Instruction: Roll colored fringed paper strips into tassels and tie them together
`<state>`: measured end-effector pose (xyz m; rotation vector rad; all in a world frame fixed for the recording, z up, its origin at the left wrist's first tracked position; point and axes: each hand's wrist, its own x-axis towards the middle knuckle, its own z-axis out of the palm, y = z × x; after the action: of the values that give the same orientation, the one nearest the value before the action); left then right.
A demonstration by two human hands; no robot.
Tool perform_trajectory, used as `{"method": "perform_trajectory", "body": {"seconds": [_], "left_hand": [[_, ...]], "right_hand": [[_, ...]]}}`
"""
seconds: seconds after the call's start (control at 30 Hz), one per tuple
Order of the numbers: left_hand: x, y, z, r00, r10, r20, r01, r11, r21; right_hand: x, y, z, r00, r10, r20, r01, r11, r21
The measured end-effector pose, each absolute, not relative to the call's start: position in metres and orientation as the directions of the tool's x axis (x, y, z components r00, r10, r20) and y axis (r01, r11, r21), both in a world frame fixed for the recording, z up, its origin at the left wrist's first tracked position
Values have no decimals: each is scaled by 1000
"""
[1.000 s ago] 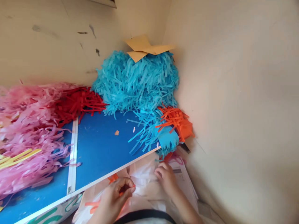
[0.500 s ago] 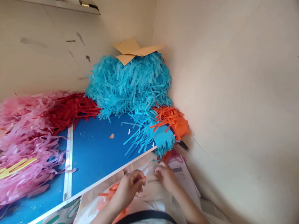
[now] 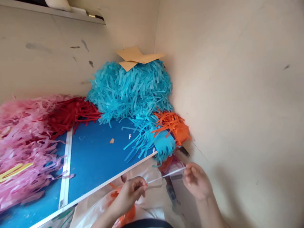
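Note:
My left hand [image 3: 129,193] and my right hand [image 3: 197,181] are both pinched shut on the two ends of a thin pale strip [image 3: 165,175] stretched taut between them. They hover below the front edge of the blue board [image 3: 99,155], over a white plastic bag [image 3: 144,193] with orange paper [image 3: 125,217] in my lap.
On the board lie a big heap of turquoise paper fringe [image 3: 133,87], an orange fringe bundle [image 3: 174,125], red fringe [image 3: 71,112] and pink fringe [image 3: 26,142] with yellow strips [image 3: 14,169]. Brown card pieces [image 3: 136,57] top the turquoise heap. Walls close in at back and right.
My right hand has pulled out to the right, drawing the thin strip taut away from my left hand, which stayed nearly in place. The view shifted slightly.

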<state>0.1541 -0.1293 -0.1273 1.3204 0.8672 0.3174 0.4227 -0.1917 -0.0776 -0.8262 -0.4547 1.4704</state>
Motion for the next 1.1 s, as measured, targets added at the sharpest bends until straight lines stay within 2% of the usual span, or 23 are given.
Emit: {"method": "perform_trajectory", "body": {"seconds": [0.17,0.27,0.33,0.37,0.43,0.47,0.53,0.6,0.63,0.7,0.8,0.9,0.97,1.03,1.1], "left_hand": [[150,-128,-134,606,692,-392,250,302,920],[147,-129,-123,572,717,-399,248,312,917],[146,-131,-115,545,739,-397,244,313,918],[146,-133,-111,538,747,-389,241,306,921],[147,-137,-108,559,745,-364,231,282,931],[148,-140,-107,585,733,-348,225,266,938],[151,-146,-109,636,693,-339,235,244,941],[152,-152,-114,657,655,-372,285,241,928],[152,-153,-117,658,642,-393,315,239,918],[149,-155,-123,652,633,-416,365,219,905],[142,-153,-126,649,635,-419,413,168,895],[133,-149,-119,591,728,-347,377,131,917],[125,-148,-110,492,832,-257,260,142,955],[119,-148,-102,383,880,-281,77,273,959],[115,-151,-96,331,846,-419,-150,485,861]], "right_hand": [[415,-172,-66,247,950,-189,-668,25,-744],[403,-165,-75,390,904,-174,-523,62,-850],[388,-168,-90,479,860,-175,-312,-19,-950],[378,-171,-99,451,869,-205,-217,-116,-969],[351,-180,-119,242,902,-356,-149,-328,-933],[337,-183,-127,90,896,-435,-213,-409,-887],[313,-186,-139,-32,865,-501,-487,-451,-748],[302,-180,-141,37,844,-535,-735,-340,-587],[302,-175,-139,84,833,-546,-797,-273,-538],[311,-162,-131,151,826,-543,-837,-185,-515],[333,-147,-118,203,840,-503,-805,-150,-574],[344,-147,-106,298,859,-416,-642,-142,-753],[340,-156,-99,357,892,-278,-359,-144,-922],[329,-167,-90,267,956,-122,-9,-124,-992],[314,-176,-81,54,998,-45,245,-57,-968]]}}
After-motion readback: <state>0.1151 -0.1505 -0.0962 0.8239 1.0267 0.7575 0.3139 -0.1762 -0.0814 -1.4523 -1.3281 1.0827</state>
